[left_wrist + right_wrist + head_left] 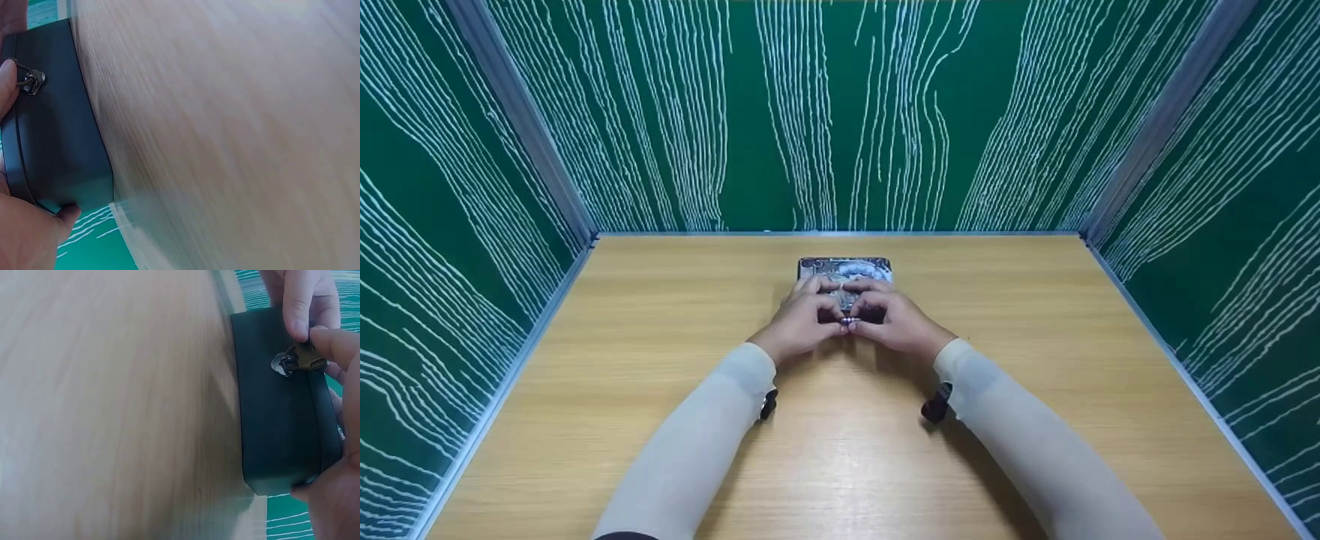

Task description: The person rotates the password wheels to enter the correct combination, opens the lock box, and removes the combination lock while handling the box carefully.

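Observation:
A small box [840,264] with a patterned lid and dark sides [275,422] sits on the table. A bronze-coloured metal clasp [309,359] is on its front, with a ring joined to a small metal plate [35,83] below. My left hand [802,322] reaches round the box's left side and pinches the clasp between thumb and forefinger. From the other side my right hand [900,322] has its thumb and forefinger curled onto the same clasp. Other fingers of both hands rest against the lid and sides. Fingertips partly cover the clasp.
The wooden table [840,450] spreads around the box. Green walls [870,112] with white wavy lines stand behind and at both sides, joined by grey corner posts [525,120]. Dark wrist devices [936,405] hang below both sleeves.

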Demonstrator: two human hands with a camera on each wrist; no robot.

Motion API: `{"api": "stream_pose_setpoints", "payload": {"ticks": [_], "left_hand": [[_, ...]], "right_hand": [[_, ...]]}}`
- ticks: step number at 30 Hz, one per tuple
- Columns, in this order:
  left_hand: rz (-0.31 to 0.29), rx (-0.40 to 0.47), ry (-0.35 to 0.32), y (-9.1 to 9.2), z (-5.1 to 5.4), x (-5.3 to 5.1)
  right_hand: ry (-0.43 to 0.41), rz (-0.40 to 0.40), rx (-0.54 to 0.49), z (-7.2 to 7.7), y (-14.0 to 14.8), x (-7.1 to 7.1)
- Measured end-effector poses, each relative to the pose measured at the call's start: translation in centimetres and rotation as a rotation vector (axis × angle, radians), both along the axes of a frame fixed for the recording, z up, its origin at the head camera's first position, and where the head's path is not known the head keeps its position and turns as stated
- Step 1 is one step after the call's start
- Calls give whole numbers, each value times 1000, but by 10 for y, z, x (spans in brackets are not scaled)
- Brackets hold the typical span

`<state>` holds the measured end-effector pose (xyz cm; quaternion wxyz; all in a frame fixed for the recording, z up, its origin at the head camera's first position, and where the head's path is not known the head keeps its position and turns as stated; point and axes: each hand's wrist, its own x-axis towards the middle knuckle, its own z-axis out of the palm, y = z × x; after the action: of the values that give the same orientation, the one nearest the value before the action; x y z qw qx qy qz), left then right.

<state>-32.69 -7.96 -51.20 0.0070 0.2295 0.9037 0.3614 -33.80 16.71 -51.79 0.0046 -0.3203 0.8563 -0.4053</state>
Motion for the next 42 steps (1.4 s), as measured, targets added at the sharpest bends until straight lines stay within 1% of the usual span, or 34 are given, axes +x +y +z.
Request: {"api": "stream_pose_setpoints", "payload": {"ticks": [6,11,23,30,42], "left_hand": [[9,-8,-15,0,-1,0],[11,-15,-14,1,-2,-1],[10,-8,-20,1,-1,-1],[2,-13,9,0,-2,-1],[-9,-14,4,-1,0,-1]], "right_hand": [[-8,-14,8,0,0,1],[-8,-14,4,0,0,1],[-23,-13,8,0,1,0],[16,-9,2,-1,1,-2],[5,-32,3,-2,0,-3]]}}
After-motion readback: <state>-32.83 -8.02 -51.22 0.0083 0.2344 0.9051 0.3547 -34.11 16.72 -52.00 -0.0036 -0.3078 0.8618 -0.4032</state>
